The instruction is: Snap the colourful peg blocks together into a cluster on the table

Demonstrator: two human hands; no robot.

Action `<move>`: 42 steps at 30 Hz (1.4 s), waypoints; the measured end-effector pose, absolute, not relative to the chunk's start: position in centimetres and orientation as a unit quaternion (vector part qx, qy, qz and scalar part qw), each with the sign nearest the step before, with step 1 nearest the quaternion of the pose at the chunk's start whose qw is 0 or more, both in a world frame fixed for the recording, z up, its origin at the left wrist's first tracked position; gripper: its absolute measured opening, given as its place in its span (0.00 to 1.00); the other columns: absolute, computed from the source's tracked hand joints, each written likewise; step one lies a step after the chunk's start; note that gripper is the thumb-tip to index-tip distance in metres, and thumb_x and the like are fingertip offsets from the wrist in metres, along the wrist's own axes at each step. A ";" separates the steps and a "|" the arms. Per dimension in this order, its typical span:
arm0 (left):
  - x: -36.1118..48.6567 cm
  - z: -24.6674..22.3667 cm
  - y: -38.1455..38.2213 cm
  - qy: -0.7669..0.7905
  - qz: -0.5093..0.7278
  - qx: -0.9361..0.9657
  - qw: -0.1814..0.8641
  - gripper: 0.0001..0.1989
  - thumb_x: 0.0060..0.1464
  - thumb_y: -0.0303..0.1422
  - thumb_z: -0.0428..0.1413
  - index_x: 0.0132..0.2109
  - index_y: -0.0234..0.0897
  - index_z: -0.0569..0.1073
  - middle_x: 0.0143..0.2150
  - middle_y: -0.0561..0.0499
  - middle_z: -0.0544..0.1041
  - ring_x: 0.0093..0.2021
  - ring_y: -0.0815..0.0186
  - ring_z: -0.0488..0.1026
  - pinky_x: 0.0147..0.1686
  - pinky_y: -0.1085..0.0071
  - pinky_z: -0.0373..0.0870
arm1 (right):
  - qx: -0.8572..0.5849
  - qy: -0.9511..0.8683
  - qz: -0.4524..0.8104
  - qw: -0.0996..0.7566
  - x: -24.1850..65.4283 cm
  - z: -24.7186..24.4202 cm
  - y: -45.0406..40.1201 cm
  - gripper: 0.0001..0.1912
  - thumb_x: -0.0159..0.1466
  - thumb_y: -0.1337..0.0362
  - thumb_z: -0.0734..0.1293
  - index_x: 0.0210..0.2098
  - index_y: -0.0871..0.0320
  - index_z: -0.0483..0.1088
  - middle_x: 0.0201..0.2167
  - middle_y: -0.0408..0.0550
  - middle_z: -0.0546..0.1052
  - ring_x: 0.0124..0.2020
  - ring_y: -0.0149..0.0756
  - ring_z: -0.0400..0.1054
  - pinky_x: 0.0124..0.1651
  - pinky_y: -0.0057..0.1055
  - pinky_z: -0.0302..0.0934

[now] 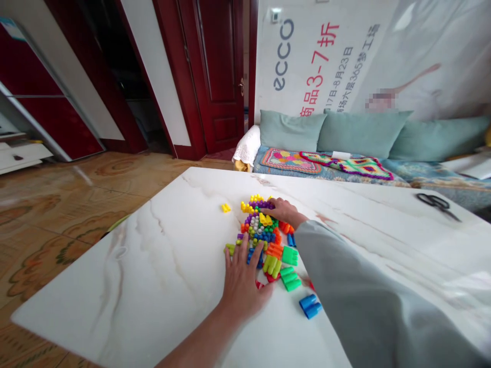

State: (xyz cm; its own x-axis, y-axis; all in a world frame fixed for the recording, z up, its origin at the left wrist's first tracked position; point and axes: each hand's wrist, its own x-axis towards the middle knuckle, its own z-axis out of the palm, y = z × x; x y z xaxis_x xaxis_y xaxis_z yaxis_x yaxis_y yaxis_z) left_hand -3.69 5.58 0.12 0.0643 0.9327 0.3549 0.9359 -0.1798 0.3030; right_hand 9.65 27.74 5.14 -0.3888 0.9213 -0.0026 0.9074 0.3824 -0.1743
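Observation:
Plastic building blocks of many colours lie in a loose heap (263, 237) on the white marble-patterned table (161, 266). My left hand (242, 278) rests at the near left of the heap, palm down with fingers spread, touching blue and olive-green blocks. Across the far right side of the heap reaches my right hand (283, 210), its fingers stretched over purple and yellow blocks; its fingertips are partly hidden. Close to the hands are a yellow-green block (272, 266), a green block (290, 279) and a blue block (310, 306). One small yellow block (225, 208) lies apart to the left.
Black scissors (437, 202) lie near the table's far right edge. Behind the table stands a sofa with green cushions (360, 132) and crocheted mats (291, 160). A dark red door (218, 71) is at the back, and tiled floor (103, 194) shows left.

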 end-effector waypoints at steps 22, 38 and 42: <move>-4.2 -0.6 6.0 -0.621 -0.271 -0.736 -0.009 0.50 0.40 0.56 0.61 0.67 0.49 0.51 0.70 0.44 0.48 0.65 0.40 0.50 0.61 0.38 0.42 | -0.387 -0.905 0.101 0.146 15.1 7.5 15.8 0.26 0.53 0.63 0.67 0.52 0.53 0.67 0.50 0.49 0.71 0.54 0.45 0.58 0.53 0.41 0.59; -7.2 2.7 11.3 -0.648 -0.387 -0.655 0.021 0.30 0.58 0.41 0.50 0.65 0.39 0.53 0.65 0.42 0.56 0.66 0.56 0.51 0.63 0.58 0.52 | -0.601 -0.779 -0.017 0.174 26.0 -0.8 10.3 0.31 0.66 0.45 0.52 0.64 0.50 0.53 0.67 0.51 0.52 0.66 0.50 0.47 0.61 0.57 0.48; -7.6 4.5 18.8 -0.718 -0.290 -0.629 -0.063 0.37 0.50 0.47 0.56 0.64 0.41 0.56 0.67 0.41 0.54 0.67 0.49 0.49 0.62 0.56 0.53 | -0.585 -0.799 -0.006 0.139 26.0 -1.3 10.6 0.30 0.66 0.45 0.52 0.65 0.45 0.52 0.66 0.45 0.55 0.67 0.49 0.46 0.63 0.58 0.44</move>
State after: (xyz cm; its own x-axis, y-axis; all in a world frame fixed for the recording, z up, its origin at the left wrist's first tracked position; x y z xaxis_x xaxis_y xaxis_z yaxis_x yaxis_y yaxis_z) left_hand -7.61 18.83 4.45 -0.2002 0.9406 0.2744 0.8676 0.0401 0.4957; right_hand 25.96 10.64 -1.25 -0.2760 0.9334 0.2295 0.9370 0.3145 -0.1524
